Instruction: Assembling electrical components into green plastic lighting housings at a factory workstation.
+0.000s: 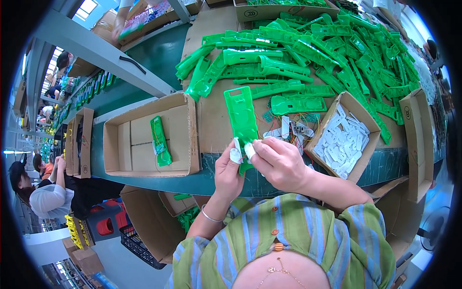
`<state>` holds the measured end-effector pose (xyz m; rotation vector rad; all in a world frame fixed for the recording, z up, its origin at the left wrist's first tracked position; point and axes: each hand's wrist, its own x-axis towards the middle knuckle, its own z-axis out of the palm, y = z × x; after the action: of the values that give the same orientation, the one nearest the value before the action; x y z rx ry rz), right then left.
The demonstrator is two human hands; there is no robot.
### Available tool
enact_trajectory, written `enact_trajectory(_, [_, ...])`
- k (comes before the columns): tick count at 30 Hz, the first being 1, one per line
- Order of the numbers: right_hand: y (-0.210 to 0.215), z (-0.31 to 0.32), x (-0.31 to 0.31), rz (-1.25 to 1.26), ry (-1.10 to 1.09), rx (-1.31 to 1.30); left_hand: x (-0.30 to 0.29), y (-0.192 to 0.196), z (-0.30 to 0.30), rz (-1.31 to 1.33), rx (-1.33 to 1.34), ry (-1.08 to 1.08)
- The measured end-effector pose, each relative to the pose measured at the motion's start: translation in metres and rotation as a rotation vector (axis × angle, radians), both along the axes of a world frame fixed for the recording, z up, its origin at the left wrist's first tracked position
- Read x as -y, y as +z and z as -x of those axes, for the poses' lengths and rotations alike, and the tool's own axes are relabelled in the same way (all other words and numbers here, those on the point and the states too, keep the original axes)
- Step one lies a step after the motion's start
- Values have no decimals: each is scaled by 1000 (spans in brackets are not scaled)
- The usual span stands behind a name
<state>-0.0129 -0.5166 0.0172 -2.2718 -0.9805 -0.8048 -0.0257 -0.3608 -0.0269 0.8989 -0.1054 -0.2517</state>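
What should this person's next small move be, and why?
Probably a gentle press with the right hand on the lower part of the green casing while the left hand steadies it: both hands meet there, though they hide the exact contact.

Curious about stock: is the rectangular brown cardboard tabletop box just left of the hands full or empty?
The box is nearly empty: one long, wired green plastic piece lies inside, the bottom mostly bare.

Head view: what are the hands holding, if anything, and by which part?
The left hand holds a green plastic shell by its narrower part, nearer the person. The right hand is there too; its grip cannot be told.
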Motion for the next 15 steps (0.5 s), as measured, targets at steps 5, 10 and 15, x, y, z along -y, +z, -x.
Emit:
enact_trajectory(5, [-3,-2,2,-28,-21,-17,8,2,-5,-36,62,76])
enact_trajectory(10, [6,-4,16,-247,118,-128,13,22,-14,71,79,41])
enact_trajectory(15, [16,2,24,-758,137,-799,17,41,-7,-149,198,84])
